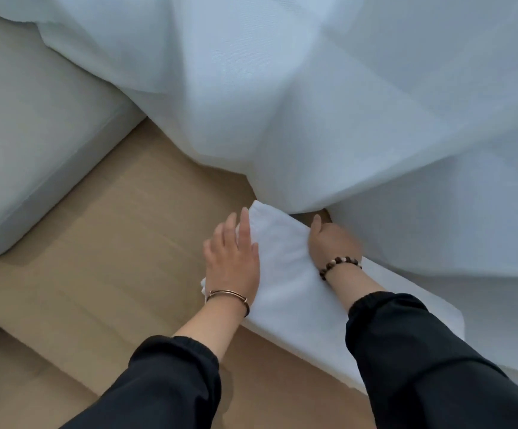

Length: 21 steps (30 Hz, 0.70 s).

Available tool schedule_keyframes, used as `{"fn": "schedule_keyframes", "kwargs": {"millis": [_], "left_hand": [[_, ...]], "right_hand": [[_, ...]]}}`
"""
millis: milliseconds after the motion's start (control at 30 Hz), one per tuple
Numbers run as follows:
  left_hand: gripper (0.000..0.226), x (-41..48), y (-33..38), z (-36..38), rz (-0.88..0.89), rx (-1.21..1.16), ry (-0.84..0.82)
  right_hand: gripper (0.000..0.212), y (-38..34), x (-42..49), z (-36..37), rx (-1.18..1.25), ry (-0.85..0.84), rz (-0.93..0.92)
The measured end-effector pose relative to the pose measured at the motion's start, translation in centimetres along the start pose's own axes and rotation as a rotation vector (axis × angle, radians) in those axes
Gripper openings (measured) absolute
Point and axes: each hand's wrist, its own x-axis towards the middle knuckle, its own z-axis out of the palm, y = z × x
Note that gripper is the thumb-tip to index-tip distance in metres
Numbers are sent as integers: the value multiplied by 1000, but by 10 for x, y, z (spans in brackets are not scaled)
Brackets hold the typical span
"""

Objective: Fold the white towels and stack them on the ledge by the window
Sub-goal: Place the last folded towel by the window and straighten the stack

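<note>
White towel [285, 274] flat between left fingers [245, 230], right hand [333, 243].

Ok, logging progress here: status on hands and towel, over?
Left hand flat on the folded white towel. Right hand at its far edge, fingers hidden. Towel lies on the wooden ledge; sheer curtain hangs right behind its far end.

Left hand [232, 264] flat on folded towel [285, 277]; right hand [333, 243] at far edge; ledge [121, 243] beneath.
</note>
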Motion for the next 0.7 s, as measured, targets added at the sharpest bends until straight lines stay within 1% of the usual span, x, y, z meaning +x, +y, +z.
{"fn": "schedule_keyframes", "kwargs": {"millis": [33,67,100,167,200,233,267,300,367,400,433,467,533,600,667,700], "left_hand": [[70,2,2,1,39,59,10],[72,2,6,1,94,134,-21],[72,-1,10,2,161,201,-50],[68,-10,20,5,328,198,-102],[66,-16,25,8,402,188,-147],[66,-20,29,11,452,199,-206],[67,-23,31,17,473,211,-244],[66,-24,31,22,478,226,-246],[62,-22,29,28,463,249,-206],[60,-22,29,28,458,260,-197],[60,-23,30,27,463,268,-195],[60,-23,32,28,467,274,-198],[61,-24,34,29,480,296,-196],[61,-25,35,30,480,315,-193],[62,-26,34,30,476,327,-195],[62,-27,33,30,474,330,-198]], "right_hand": [[59,1,0,-1,19,34,-7],[56,5,-3,-5,40,95,-20],[51,12,-9,-10,77,188,-33],[45,31,-33,-19,205,424,-41],[43,39,-48,-21,261,518,-33],[43,45,-63,-20,283,576,-25],[44,48,-77,-16,275,560,-27],[46,50,-88,-9,254,444,-38],[53,55,-101,9,138,131,-83],[57,63,-102,19,86,60,-112],[58,76,-100,25,65,40,-112],[59,93,-98,29,54,45,-63],[59,134,-98,29,11,77,110],[59,175,-103,24,-20,42,299],[59,194,-113,19,7,21,454],[60,189,-116,17,8,39,485]]}}
